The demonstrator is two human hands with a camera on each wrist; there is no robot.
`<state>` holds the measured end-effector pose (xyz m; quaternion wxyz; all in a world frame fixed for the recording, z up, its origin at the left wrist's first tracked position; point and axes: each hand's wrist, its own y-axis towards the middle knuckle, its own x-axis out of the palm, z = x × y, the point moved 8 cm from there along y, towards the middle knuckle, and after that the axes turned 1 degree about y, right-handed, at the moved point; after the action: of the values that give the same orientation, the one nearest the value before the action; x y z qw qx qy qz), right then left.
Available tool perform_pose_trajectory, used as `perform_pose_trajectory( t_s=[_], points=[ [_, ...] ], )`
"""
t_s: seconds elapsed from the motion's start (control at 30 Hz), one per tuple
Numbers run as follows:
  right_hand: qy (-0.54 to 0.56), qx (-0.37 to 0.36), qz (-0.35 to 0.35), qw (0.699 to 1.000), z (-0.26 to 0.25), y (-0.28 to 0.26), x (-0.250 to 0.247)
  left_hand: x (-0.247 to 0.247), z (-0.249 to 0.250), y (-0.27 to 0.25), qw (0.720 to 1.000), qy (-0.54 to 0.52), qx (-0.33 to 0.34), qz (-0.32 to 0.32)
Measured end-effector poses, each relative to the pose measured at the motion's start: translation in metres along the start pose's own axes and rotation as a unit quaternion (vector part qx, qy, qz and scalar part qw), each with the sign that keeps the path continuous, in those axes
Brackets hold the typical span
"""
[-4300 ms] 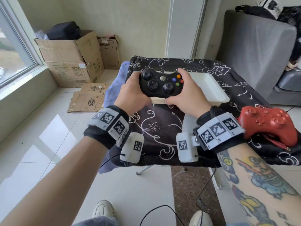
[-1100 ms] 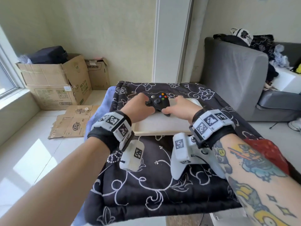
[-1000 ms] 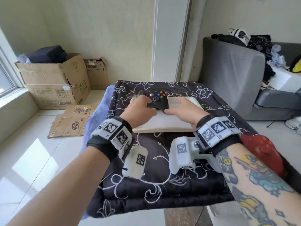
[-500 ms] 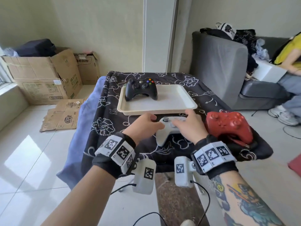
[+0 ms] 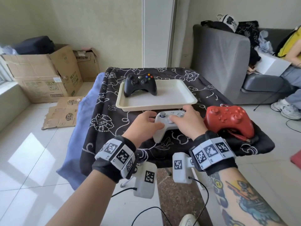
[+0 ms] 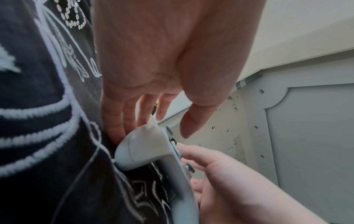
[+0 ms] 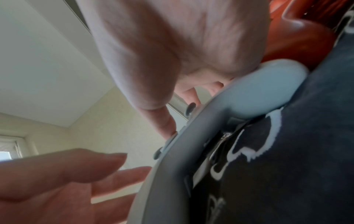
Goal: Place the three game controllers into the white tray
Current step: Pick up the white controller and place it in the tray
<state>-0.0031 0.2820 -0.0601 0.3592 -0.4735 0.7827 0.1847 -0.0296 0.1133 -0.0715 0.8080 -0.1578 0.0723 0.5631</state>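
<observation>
With our left hand point(image 5: 143, 126) and right hand point(image 5: 187, 123) spread and only touching the white controller point(image 5: 164, 126) at the frame's center, below the tray point(image 5: 175, 101), we judged each grip needed to wrap a handle before lifting.

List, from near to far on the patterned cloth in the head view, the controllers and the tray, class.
white controller → white tray → black controller, which lies in the tray's far left part. The red controller sits level with the white one, so it is left out.
</observation>
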Motion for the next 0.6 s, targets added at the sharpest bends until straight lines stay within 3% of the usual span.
perform_pose_trajectory(
  t_s=[0.4,0.6],
  points=[
    [0.035,-0.059,0.013,0.998,-0.021,-0.006,0.012,-0.026,-0.001,0.003,0.998,-0.002,0.024,0.061],
    [0.059,-0.083,0.018,0.995,-0.024,-0.008,0.016,-0.037,-0.013,0.006,0.995,-0.032,0.005,0.094]
  ],
)
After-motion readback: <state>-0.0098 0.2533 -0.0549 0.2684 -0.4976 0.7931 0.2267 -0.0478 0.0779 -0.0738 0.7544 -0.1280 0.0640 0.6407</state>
